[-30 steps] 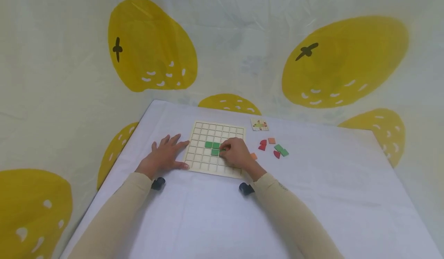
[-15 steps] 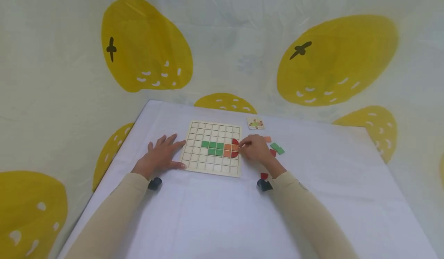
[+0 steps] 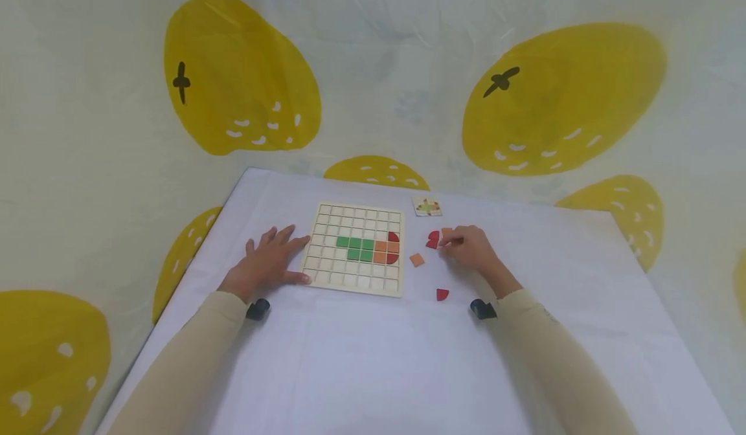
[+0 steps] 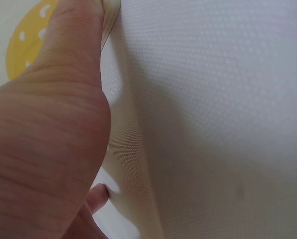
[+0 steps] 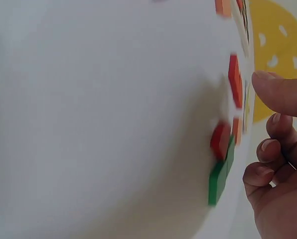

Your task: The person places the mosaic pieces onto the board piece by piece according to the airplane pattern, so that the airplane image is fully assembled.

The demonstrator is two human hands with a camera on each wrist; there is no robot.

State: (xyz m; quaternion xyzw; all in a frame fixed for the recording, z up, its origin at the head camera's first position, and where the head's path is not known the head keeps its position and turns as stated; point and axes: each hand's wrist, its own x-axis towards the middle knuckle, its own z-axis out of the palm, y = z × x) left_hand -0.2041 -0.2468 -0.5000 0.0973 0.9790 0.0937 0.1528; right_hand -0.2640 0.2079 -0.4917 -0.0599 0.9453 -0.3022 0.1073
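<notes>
The pale gridded board lies on the white table. Green squares, orange squares and red rounded tiles sit together in its cells. My left hand spreads its fingers at the board's left side, with index finger and thumb at the edge. To the right of the board, my right hand is low over the loose tiles, its fingertips right beside a pair of red tiles. In the right wrist view its thumb extends while other fingers curl, and no tile shows between them.
An orange square and a red rounded tile lie right of the board. Loose green tiles show in the right wrist view, hidden in the head view. A small pattern card lies behind, before the fruit-printed cloth.
My right hand has moved from over the board to the loose tiles on the right, uncovering green, orange and red tiles on the grid. My left hand stays at the board's edge.
</notes>
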